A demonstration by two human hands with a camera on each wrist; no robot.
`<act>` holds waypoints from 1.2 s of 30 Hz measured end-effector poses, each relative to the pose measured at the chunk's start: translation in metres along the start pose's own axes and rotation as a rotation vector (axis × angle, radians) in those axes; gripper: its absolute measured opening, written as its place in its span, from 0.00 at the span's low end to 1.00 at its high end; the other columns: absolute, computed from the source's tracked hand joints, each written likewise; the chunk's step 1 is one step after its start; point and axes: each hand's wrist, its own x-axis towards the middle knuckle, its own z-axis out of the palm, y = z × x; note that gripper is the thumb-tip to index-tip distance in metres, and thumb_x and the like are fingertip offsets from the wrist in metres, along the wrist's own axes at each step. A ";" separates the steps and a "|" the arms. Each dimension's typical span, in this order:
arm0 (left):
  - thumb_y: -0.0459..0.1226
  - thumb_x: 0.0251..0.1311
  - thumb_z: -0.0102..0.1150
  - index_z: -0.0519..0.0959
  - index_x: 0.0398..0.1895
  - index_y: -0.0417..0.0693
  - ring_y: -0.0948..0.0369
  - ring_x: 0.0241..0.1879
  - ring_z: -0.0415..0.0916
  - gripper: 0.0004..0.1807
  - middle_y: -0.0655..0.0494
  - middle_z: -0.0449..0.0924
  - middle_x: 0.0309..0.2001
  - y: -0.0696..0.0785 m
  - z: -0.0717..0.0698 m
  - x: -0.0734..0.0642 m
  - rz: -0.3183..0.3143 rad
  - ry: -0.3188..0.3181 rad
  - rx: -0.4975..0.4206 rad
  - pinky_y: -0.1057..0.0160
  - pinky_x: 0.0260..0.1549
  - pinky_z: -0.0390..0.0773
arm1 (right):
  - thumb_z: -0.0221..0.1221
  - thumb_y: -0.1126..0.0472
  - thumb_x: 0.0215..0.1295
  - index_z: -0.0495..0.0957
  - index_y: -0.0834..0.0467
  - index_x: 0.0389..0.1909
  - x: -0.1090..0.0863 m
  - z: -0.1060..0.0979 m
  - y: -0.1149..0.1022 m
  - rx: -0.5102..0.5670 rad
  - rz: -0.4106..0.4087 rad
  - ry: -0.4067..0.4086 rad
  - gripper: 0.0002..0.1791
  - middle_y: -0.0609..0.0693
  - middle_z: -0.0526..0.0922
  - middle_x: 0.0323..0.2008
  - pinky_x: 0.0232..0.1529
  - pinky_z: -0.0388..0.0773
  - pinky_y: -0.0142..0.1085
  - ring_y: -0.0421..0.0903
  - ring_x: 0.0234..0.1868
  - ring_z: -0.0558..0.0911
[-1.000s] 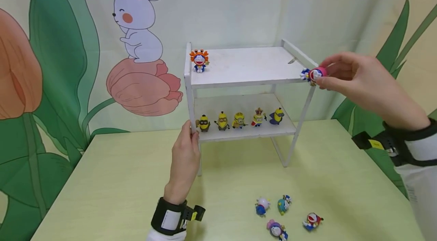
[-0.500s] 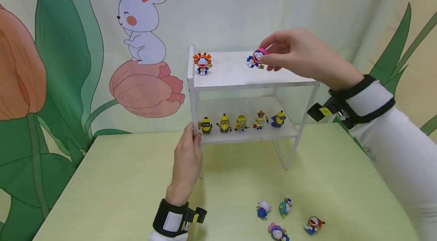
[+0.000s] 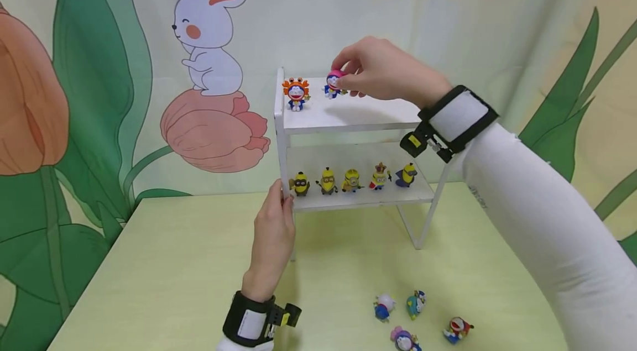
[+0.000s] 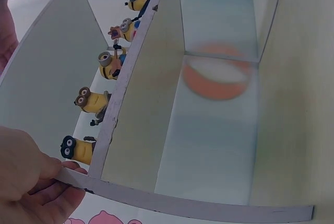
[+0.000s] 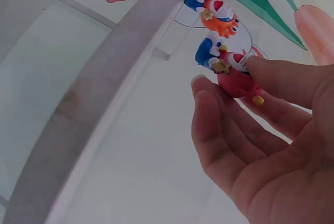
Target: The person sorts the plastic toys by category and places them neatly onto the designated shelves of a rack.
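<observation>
In the head view my right hand (image 3: 380, 72) pinches a small Doraemon figurine with a pink hood (image 3: 334, 84) by its head, over the top board of a white two-tier shelf (image 3: 348, 129). Whether its feet touch the board I cannot tell. Just left of it stands a Doraemon figurine in an orange crab hat (image 3: 296, 94). The right wrist view shows thumb and fingers around the pink-hooded figurine (image 5: 237, 80). My left hand (image 3: 271, 235) grips the shelf's left front leg beside the lower board; in the left wrist view its fingers (image 4: 57, 198) curl round the white frame.
Several Minion figurines (image 3: 351, 180) stand in a row on the lower board. On the green table (image 3: 189, 273), several more figurines lie in front of the shelf, among them a red-hooded one (image 3: 458, 330) and a teal one (image 3: 416, 304). A printed cloth (image 3: 323, 14) hangs behind.
My right hand has carried the pink-hooded figurine left from the shelf's right edge to near the crab-hat figurine, turning it from sideways to upright. The left hand keeps its grip on the leg.
</observation>
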 end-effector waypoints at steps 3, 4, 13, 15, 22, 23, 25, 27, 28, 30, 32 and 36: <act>0.26 0.69 0.50 0.66 0.58 0.33 0.50 0.44 0.80 0.16 0.41 0.77 0.44 0.000 0.000 0.000 0.005 0.002 -0.001 0.58 0.41 0.83 | 0.57 0.60 0.71 0.78 0.60 0.55 0.007 0.001 -0.001 -0.042 0.001 -0.016 0.15 0.55 0.83 0.43 0.40 0.78 0.38 0.52 0.38 0.82; 0.26 0.69 0.50 0.66 0.58 0.33 0.50 0.44 0.80 0.16 0.41 0.77 0.44 0.000 0.000 0.000 0.005 0.003 0.001 0.58 0.40 0.83 | 0.56 0.60 0.71 0.78 0.59 0.55 0.008 0.002 -0.002 -0.053 0.004 -0.025 0.15 0.55 0.83 0.43 0.39 0.77 0.38 0.52 0.38 0.82; 0.26 0.69 0.50 0.66 0.58 0.33 0.50 0.44 0.79 0.15 0.40 0.77 0.45 0.000 -0.001 0.001 0.004 0.007 0.004 0.57 0.42 0.82 | 0.56 0.60 0.72 0.77 0.58 0.57 0.021 0.005 -0.003 -0.055 0.045 -0.101 0.16 0.55 0.82 0.44 0.40 0.77 0.38 0.51 0.39 0.82; 0.26 0.69 0.50 0.66 0.57 0.33 0.50 0.44 0.79 0.15 0.41 0.77 0.45 0.000 -0.001 0.001 0.005 0.006 0.005 0.57 0.41 0.82 | 0.56 0.60 0.72 0.76 0.57 0.58 0.023 0.006 -0.003 -0.049 0.054 -0.115 0.16 0.55 0.81 0.44 0.40 0.76 0.38 0.50 0.39 0.81; 0.26 0.69 0.50 0.67 0.55 0.32 0.51 0.42 0.79 0.14 0.42 0.77 0.43 0.001 0.000 0.002 0.003 0.006 -0.001 0.57 0.40 0.83 | 0.55 0.61 0.73 0.75 0.58 0.60 0.026 0.008 -0.003 -0.051 0.057 -0.149 0.17 0.56 0.80 0.41 0.39 0.76 0.38 0.49 0.39 0.82; 0.26 0.69 0.51 0.67 0.55 0.32 0.51 0.42 0.79 0.14 0.42 0.77 0.43 0.001 0.000 0.002 0.003 0.006 -0.002 0.57 0.40 0.83 | 0.55 0.62 0.73 0.75 0.58 0.60 0.027 0.008 -0.003 -0.053 0.055 -0.152 0.17 0.56 0.80 0.40 0.39 0.76 0.38 0.49 0.39 0.82; 0.26 0.69 0.51 0.67 0.56 0.33 0.51 0.42 0.79 0.14 0.42 0.77 0.43 0.001 0.001 0.002 0.003 0.007 -0.002 0.57 0.40 0.83 | 0.54 0.62 0.73 0.75 0.58 0.60 0.028 0.008 -0.002 -0.055 0.055 -0.157 0.17 0.56 0.80 0.40 0.38 0.76 0.38 0.50 0.38 0.82; 0.26 0.69 0.51 0.67 0.56 0.33 0.51 0.43 0.79 0.14 0.42 0.77 0.43 0.001 0.001 0.002 0.003 0.007 0.000 0.57 0.41 0.82 | 0.54 0.62 0.73 0.75 0.58 0.60 0.029 0.008 -0.002 -0.050 0.058 -0.159 0.17 0.56 0.80 0.40 0.38 0.76 0.38 0.50 0.38 0.82; 0.26 0.69 0.50 0.67 0.56 0.33 0.51 0.42 0.79 0.15 0.42 0.77 0.43 0.001 0.001 0.002 0.002 0.007 -0.001 0.57 0.41 0.82 | 0.54 0.62 0.73 0.75 0.58 0.60 0.029 0.009 -0.002 -0.043 0.060 -0.164 0.17 0.56 0.79 0.40 0.38 0.76 0.38 0.50 0.38 0.81; 0.26 0.69 0.50 0.67 0.56 0.33 0.51 0.42 0.79 0.15 0.42 0.77 0.43 0.001 0.001 0.002 -0.001 0.004 0.000 0.58 0.40 0.82 | 0.54 0.62 0.73 0.74 0.58 0.60 0.030 0.009 -0.001 -0.029 0.064 -0.173 0.17 0.56 0.79 0.41 0.39 0.77 0.38 0.50 0.38 0.81; 0.27 0.69 0.50 0.67 0.56 0.33 0.51 0.42 0.79 0.15 0.42 0.77 0.43 0.001 0.001 0.001 -0.003 0.002 -0.002 0.58 0.40 0.82 | 0.54 0.62 0.73 0.75 0.58 0.60 0.030 0.010 0.000 -0.015 0.066 -0.179 0.17 0.56 0.79 0.41 0.41 0.78 0.39 0.50 0.38 0.81; 0.27 0.70 0.50 0.67 0.56 0.33 0.51 0.43 0.79 0.14 0.42 0.77 0.44 0.002 0.001 0.001 -0.001 0.006 -0.005 0.57 0.40 0.82 | 0.53 0.62 0.74 0.75 0.59 0.59 0.031 0.010 0.001 0.008 0.056 -0.185 0.16 0.56 0.80 0.41 0.42 0.78 0.41 0.51 0.38 0.80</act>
